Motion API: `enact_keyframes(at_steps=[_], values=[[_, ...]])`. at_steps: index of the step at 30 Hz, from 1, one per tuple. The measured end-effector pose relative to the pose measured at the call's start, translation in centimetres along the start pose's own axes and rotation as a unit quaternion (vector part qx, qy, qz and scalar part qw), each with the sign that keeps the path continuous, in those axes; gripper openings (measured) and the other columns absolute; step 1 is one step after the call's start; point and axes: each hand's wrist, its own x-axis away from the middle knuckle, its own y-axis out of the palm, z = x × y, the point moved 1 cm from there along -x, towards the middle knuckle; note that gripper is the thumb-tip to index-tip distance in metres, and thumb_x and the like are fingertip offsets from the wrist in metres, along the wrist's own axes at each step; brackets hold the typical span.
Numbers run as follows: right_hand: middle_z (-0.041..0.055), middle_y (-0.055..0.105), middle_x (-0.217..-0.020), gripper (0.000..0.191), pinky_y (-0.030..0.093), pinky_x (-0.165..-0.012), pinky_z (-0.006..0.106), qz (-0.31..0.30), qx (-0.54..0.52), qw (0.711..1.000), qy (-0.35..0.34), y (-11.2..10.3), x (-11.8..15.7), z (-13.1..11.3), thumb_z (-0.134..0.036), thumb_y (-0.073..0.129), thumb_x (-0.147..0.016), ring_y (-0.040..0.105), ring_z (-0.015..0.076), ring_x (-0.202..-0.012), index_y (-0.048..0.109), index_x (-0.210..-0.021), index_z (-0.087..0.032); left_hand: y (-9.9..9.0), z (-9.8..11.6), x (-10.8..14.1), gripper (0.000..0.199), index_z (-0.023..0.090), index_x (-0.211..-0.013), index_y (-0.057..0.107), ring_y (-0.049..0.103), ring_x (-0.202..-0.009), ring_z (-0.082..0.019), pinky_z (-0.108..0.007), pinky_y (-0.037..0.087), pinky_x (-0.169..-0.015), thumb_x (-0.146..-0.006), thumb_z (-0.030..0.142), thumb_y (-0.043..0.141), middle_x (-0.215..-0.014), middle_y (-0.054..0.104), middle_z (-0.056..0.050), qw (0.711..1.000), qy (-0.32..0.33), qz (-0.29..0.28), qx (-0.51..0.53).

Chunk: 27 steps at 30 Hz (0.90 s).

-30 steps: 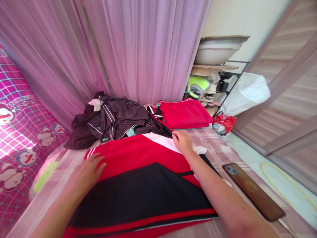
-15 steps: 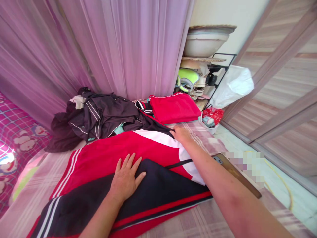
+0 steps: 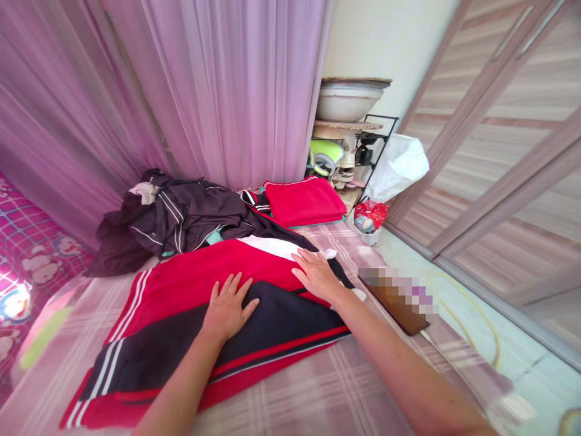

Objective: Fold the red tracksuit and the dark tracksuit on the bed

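Note:
A red, black and white track jacket [image 3: 200,272] lies partly folded on the bed, white double stripes along its left end. My left hand [image 3: 229,309] rests flat on the black panel with its fingers spread. My right hand [image 3: 314,275] lies with fingers apart over the red and white part, near the jacket's right end. Beneath the right hand and forearm, some of that end is hidden. Neither hand grips anything.
Behind the jacket lies a heap of dark clothes [image 3: 200,209], with a folded red garment [image 3: 304,203] beside it. A phone [image 3: 394,303] with a cable lies right on the plaid sheet [image 3: 290,393]. Beyond stand a shoe rack [image 3: 379,145] and wardrobe [image 3: 481,151].
My right hand has let go of the dark edge it pinched and now lies flat on the jacket. The white right end is turned inward. The left hand stays on the black panel.

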Motion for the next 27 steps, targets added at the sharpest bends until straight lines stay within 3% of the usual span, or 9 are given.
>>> enact_keyframes(at_steps=[6, 11, 15, 19, 22, 27], values=[[0.0108, 0.059, -0.140, 0.041, 0.033, -0.111, 0.050, 0.069, -0.016, 0.997, 0.004, 1.7, 7.1, -3.9, -0.038, 0.040, -0.101, 0.051, 0.0271, -0.132, 0.063, -0.131, -0.024, -2.1, 0.4, 0.6, 0.048, 0.022, -0.137, 0.058, 0.046, -0.138, -0.028, -0.050, 0.031, -0.117, -0.097, 0.041, 0.039, -0.146, 0.054, -0.011, 0.999, 0.000, 0.049, -0.001], [0.0096, 0.068, -0.128, 0.035, 0.033, -0.111, 0.051, 0.155, -0.028, 0.988, -0.002, 3.4, 12.0, -2.7, -0.030, 0.042, -0.099, 0.058, 0.0259, -0.123, 0.070, -0.120, -0.025, -4.3, 1.1, 5.0, 0.045, 0.026, -0.128, 0.066, 0.057, -0.127, -0.026, -0.050, 0.035, -0.114, -0.098, 0.039, 0.034, -0.132, 0.066, -0.006, 0.996, 0.008, 0.090, 0.015], [0.0102, 0.071, -0.122, 0.035, 0.037, -0.107, 0.047, 0.164, -0.033, 0.986, 0.020, 3.5, 12.8, -1.7, -0.026, 0.042, -0.097, 0.062, 0.0244, -0.117, 0.073, -0.112, -0.022, -3.6, 1.0, 11.1, 0.043, 0.028, -0.123, 0.069, 0.052, -0.132, -0.029, -0.054, 0.031, -0.115, -0.097, 0.043, 0.038, -0.136, 0.064, -0.005, 0.995, -0.040, 0.096, -0.006], [0.0111, 0.070, -0.124, 0.035, 0.037, -0.106, 0.043, 0.147, -0.006, 0.989, 0.025, 3.0, 12.6, -2.2, -0.027, 0.043, -0.097, 0.062, 0.0243, -0.117, 0.073, -0.112, -0.020, -2.0, 0.5, 15.8, 0.048, 0.026, -0.134, 0.061, 0.046, -0.137, -0.030, -0.054, 0.027, -0.116, -0.096, 0.043, 0.039, -0.145, 0.056, -0.008, 0.986, -0.108, 0.123, -0.029], [0.0113, 0.070, -0.124, 0.037, 0.037, -0.106, 0.040, 0.136, 0.014, 0.990, 0.023, 2.8, 12.6, -2.4, -0.027, 0.041, -0.098, 0.062, 0.0234, -0.115, 0.072, -0.114, -0.018, -1.6, 0.5, 16.8, 0.051, 0.023, -0.139, 0.056, 0.043, -0.139, -0.029, -0.054, 0.025, -0.118, -0.097, 0.043, 0.037, -0.148, 0.053, -0.010, 0.985, -0.132, 0.104, -0.027], [0.0104, 0.068, -0.127, 0.038, 0.038, -0.105, 0.037, 0.129, 0.027, 0.991, 0.025, 3.1, 12.8, -2.1, -0.027, 0.040, -0.098, 0.061, 0.0227, -0.116, 0.070, -0.118, -0.017, -1.8, 0.5, 16.5, 0.053, 0.022, -0.142, 0.053, 0.040, -0.141, -0.029, -0.055, 0.023, -0.119, -0.098, 0.045, 0.035, -0.150, 0.050, -0.009, 0.986, -0.144, 0.084, -0.002]])
